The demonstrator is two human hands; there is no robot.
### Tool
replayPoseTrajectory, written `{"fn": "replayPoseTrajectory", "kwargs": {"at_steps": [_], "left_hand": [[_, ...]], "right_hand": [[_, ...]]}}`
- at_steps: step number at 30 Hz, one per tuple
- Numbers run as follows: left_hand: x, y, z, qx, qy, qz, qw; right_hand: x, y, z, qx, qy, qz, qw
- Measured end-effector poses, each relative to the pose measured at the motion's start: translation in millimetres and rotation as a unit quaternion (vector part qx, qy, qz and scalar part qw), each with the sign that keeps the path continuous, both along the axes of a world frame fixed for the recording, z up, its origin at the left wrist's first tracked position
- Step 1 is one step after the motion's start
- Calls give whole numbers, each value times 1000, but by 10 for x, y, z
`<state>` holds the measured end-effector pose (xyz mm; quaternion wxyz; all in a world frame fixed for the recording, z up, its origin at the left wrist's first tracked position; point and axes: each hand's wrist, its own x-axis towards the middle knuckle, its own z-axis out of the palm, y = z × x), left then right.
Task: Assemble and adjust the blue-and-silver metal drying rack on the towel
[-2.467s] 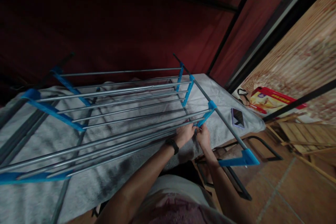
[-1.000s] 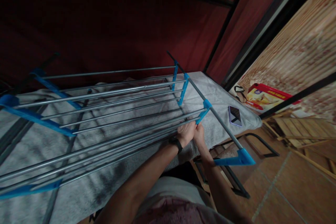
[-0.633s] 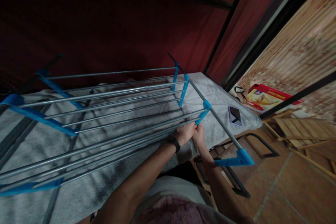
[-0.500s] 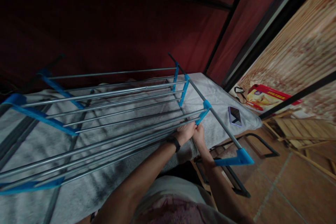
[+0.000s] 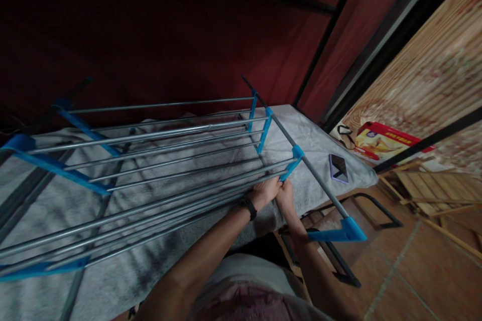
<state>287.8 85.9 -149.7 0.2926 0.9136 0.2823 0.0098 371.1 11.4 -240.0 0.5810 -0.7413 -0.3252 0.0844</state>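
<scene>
A metal drying rack (image 5: 158,153) with grey rods and blue plastic brackets lies across a grey blanket (image 5: 124,261). My left hand (image 5: 264,192), with a black band on the wrist, closes around the right end of a rod close to me. Pressed against it, my right hand (image 5: 286,197) grips the same rod end beside a blue bracket (image 5: 291,164). A grey side tube runs from there down to a blue corner piece (image 5: 344,233).
A phone (image 5: 339,168) lies on the blanket's right corner. Beyond it a red box (image 5: 387,141) rests against a wooden wall. Black metal frame tubes (image 5: 371,208) and wooden slats (image 5: 433,188) sit on the tiled floor at the right. A dark red wall stands behind.
My two hands have drawn together on the rod end; 2.5 s ago they were slightly apart. The rack has barely shifted in the view.
</scene>
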Motion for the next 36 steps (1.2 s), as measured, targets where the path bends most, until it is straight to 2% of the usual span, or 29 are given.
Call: {"fn": "replayPoseTrajectory", "kwargs": {"at_steps": [5,13,28,33,36], "left_hand": [[-14,-4,32,2,-2,-6,1000],[-44,-23,135,-17,33,-9,999],[-21,-38,37,19,19,-18,999],[-40,-64,95,23,24,-32,999],[-135,-131,136,40,20,-41,998]], "right_hand": [[-41,-21,20,-12,6,-8,1000],[-76,-34,-21,11,23,-9,1000],[-154,-31,53,20,46,-12,999],[-144,-19,58,26,43,5,999],[-157,-32,30,31,50,16,998]]}}
